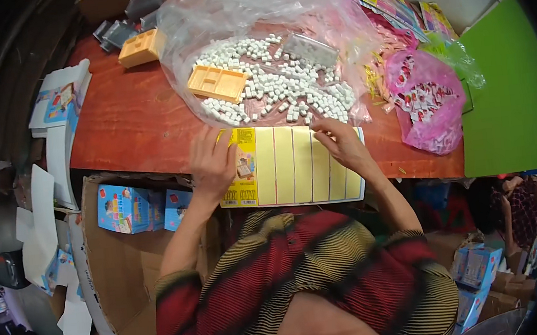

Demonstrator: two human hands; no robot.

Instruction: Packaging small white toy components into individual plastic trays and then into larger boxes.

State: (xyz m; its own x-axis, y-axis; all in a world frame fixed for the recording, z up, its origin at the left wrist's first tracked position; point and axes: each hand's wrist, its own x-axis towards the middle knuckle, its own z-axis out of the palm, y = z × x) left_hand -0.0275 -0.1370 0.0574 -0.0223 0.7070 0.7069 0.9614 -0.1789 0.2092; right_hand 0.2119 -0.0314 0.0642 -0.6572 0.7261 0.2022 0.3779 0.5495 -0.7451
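A yellow sticker sheet (284,166) with narrow upright strips and a printed panel at its left end lies over the table's near edge. My left hand (212,164) holds its left end, fingers bent over the printed panel and the far left corner. At the far edge, right of the middle, my right hand (344,146) has thumb and forefinger closed together in a pinch. The fingertips cover whatever part of the sheet is between them. Just beyond, many small white cubes (273,86) are spread on a clear plastic bag (227,10).
Among the cubes are an orange compartment tray (217,84) and a clear plastic box (310,50); another orange tray (141,48) stands farther left. A pink bag (430,136) of small red-and-white pieces lies right. Below the red table (129,126), a cardboard carton (120,272) holds blue boxes (124,210).
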